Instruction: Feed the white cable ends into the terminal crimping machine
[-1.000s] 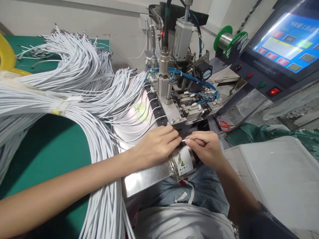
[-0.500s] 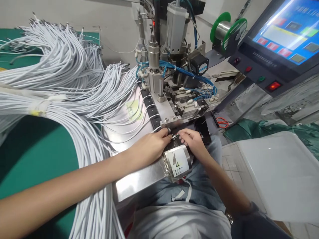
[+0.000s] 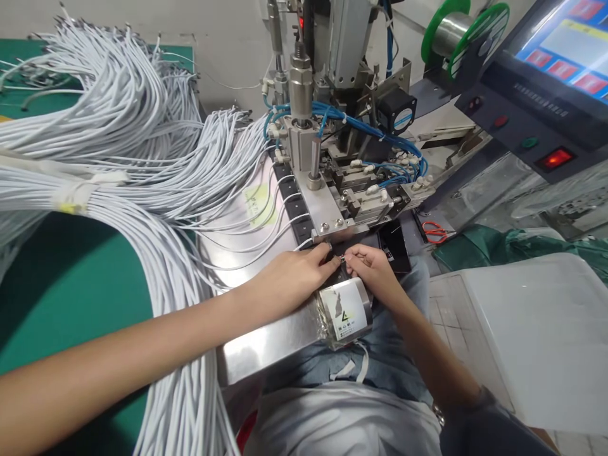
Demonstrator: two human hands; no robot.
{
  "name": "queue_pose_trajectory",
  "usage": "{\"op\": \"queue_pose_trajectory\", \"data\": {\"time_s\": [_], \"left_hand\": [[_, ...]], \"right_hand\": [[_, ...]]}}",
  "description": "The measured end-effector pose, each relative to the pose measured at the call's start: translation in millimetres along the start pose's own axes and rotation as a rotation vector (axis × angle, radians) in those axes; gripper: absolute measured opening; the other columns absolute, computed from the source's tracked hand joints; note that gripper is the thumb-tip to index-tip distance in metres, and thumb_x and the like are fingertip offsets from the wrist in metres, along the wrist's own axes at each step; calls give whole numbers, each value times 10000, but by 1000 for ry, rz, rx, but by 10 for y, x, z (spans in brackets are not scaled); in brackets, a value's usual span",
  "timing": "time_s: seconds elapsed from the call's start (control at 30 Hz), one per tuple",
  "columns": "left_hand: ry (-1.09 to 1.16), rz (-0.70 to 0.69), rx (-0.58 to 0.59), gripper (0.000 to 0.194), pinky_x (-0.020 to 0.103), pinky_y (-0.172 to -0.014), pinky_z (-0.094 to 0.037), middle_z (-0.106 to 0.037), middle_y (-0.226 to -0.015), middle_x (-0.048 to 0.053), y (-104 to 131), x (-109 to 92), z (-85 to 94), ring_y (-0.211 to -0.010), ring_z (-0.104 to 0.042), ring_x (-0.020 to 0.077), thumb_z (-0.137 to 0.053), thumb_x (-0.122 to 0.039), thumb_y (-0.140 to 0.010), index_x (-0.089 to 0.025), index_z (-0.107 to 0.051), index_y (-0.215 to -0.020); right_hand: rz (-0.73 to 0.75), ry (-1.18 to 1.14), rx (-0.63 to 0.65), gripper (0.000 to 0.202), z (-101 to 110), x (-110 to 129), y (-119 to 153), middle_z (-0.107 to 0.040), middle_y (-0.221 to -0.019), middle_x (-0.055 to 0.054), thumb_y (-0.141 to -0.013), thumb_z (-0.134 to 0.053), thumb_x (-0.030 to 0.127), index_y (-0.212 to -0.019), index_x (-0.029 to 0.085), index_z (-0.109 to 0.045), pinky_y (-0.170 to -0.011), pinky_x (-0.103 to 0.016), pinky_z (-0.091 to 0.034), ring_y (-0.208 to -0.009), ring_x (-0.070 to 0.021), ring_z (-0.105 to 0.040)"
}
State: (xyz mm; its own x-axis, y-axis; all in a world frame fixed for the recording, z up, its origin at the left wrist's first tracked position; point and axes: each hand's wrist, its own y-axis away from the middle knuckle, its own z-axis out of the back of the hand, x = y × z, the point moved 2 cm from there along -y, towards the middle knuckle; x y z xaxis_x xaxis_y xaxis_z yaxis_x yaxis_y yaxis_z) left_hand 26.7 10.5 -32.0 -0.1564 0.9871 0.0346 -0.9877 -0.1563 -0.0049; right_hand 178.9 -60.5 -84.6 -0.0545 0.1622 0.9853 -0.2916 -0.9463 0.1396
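Note:
My left hand (image 3: pixel 304 272) rests at the front of the black fixture track (image 3: pixel 297 209), its fingers closed near a cable end under the metal plate of the machine (image 3: pixel 318 206). Fingertips of my right hand (image 3: pixel 373 269) are pinched together just right of the left fingertips, around something too small to make out. Both hands are just above a metal cover with a white label (image 3: pixel 346 310). Several white cables (image 3: pixel 270 244) run from the left into the black track. What lies between the fingertips is mostly hidden.
A large bundle of white cables (image 3: pixel 166 266) lies on the green mat (image 3: pixel 95 285) at left. Green-edged wire spool (image 3: pixel 451 35) and control panel (image 3: pixel 536 107) stand upper right. Red-handled scissors (image 3: pixel 434 232) lie right of the machine, above a white plastic bin (image 3: pixel 536 335).
The view has shifted, so the machine and panel sit farther right. My right fingertips are now closer to my left fingertips, and the small metallic piece between them shows less.

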Motion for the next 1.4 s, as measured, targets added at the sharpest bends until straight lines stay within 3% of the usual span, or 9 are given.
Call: {"op": "queue_pose_trajectory", "data": {"time_s": [0.3, 0.47, 0.67, 0.77, 0.87, 1.0, 1.07, 1.2, 1.4], "left_hand": [[-99, -24, 105, 410, 255, -553, -479, -550, -956, 98, -18, -67, 55, -711, -613, 163, -414, -56, -840, -92, -459, -1246], [-152, -28, 52, 360, 286, -545, -476, -558, -929, 106, -11, -113, 47, -748, -620, 199, -409, -34, -832, -72, -510, -1175], [-194, 67, 34, 135, 297, -531, -439, -564, -691, 69, 73, -185, 125, -630, -593, 197, -505, -13, -766, -104, -600, -735], [-166, 109, 78, 120, 279, -498, -405, -569, -680, 64, 109, -191, 211, -636, -593, 197, -550, -13, -733, -117, -593, -689], [-148, 141, 79, 119, 270, -460, -358, -583, -722, 69, 113, -164, 257, -653, -598, 207, -540, -26, -745, -118, -616, -739], [-163, 284, 87, 202, 262, -451, -311, -621, -767, 107, 98, -102, 230, -634, -602, 199, -461, -17, -790, -86, -635, -868], [-162, 306, 57, 241, 261, -464, -301, -637, -767, 127, 97, -77, 204, -639, -603, 194, -428, -8, -799, -74, -638, -896], [-140, 300, -3, 259, 256, -488, -297, -642, -693, 115, 115, -20, 165, -648, -610, 193, -408, 4, -803, -83, -648, -846], [-88, 276, -48, 224, 252, -503, -315, -644, -646, 85, 127, 41, 169, -638, -617, 184, -452, -36, -802, -113, -662, -791]], "right_hand": [[-102, -116, -38, 196, -27, -15, -32, -502, -520, 43, -677, -591, 346, -653, 156, -550, -450, -205, -338, -463, -75, -435], [-136, -121, -23, 200, -40, -16, -44, -461, -482, 60, -655, -598, 353, -629, 170, -523, -437, -201, -296, -441, -69, -394], [-161, -161, 30, 279, -112, -64, -51, -352, -468, 80, -701, -531, 395, -551, 198, -402, -410, -214, -202, -408, -58, -273], [-80, -55, 23, 258, -93, -49, -87, -302, -474, 84, -721, -496, 365, -554, 207, -379, -423, -223, -205, -424, -69, -250], [118, 166, -187, 229, -21, 86, 43, -339, -520, 60, -766, -463, 303, -570, 196, -413, -468, -231, -255, -489, -89, -314], [362, 310, -511, 219, -117, 319, 609, -413, -573, 42, -846, -446, 236, -634, 186, -473, -501, -232, -303, -525, -96, -377], [426, 288, -420, 163, -311, 364, 877, -465, -564, 38, -843, -472, 197, -695, 190, -540, -487, -231, -326, -505, -99, -423], [404, 359, 104, 100, -927, 304, 1042, -629, -654, 1, -806, -529, 160, -806, 199, -621, -537, -232, -422, -550, -117, -552], [160, 370, 244, 116, -1518, 302, 740, -625, -585, -11, -749, -595, 274, -695, 171, -584, -555, -262, -419, -542, -143, -567]]}}
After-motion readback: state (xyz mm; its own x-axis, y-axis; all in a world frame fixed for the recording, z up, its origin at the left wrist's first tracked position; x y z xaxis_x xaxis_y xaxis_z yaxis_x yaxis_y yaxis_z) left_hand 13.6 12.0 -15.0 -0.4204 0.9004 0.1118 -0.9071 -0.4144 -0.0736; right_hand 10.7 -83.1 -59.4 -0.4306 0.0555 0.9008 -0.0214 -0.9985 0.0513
